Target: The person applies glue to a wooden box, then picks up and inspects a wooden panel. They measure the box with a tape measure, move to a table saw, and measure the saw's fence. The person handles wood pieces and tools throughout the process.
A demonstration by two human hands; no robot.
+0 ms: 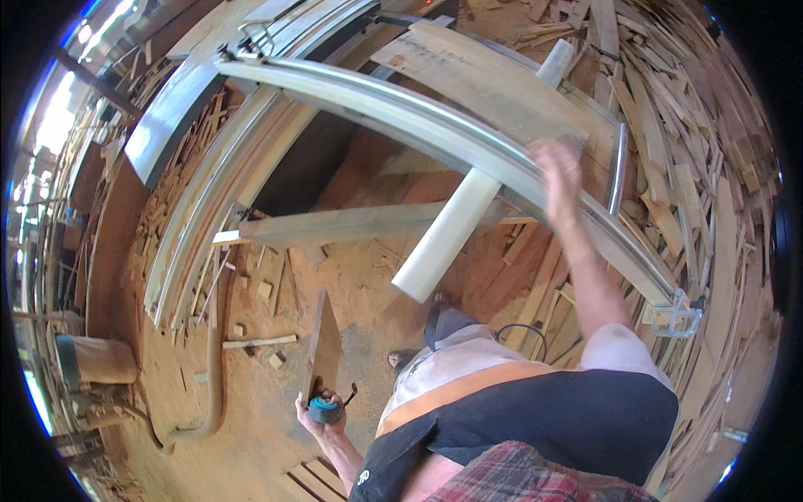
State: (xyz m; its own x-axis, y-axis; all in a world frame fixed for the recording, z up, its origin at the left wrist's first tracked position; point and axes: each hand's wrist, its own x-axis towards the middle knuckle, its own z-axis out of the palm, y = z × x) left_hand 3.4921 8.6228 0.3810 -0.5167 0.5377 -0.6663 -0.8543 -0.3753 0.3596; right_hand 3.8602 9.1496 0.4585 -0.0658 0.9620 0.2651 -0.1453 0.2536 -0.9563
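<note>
My left hand, low in the view, is closed round a blue and black tape measure and the lower end of a short wooden board. The board points up and away from me. My right hand is at a long pale metal rail that crosses the saw-like bench. Motion smears its fingers, so I cannot tell whether they grip the rail or only lie over it. Beyond that rail lies a wide wooden plank. A pale flat bar sticks out toward me from beneath the rail.
Piles of offcut wood fill the right side. A ribbed hose runs along the sawdust-covered floor at left, near a cylindrical container. Small wood blocks lie about. A metal bracket ends the rail at right.
</note>
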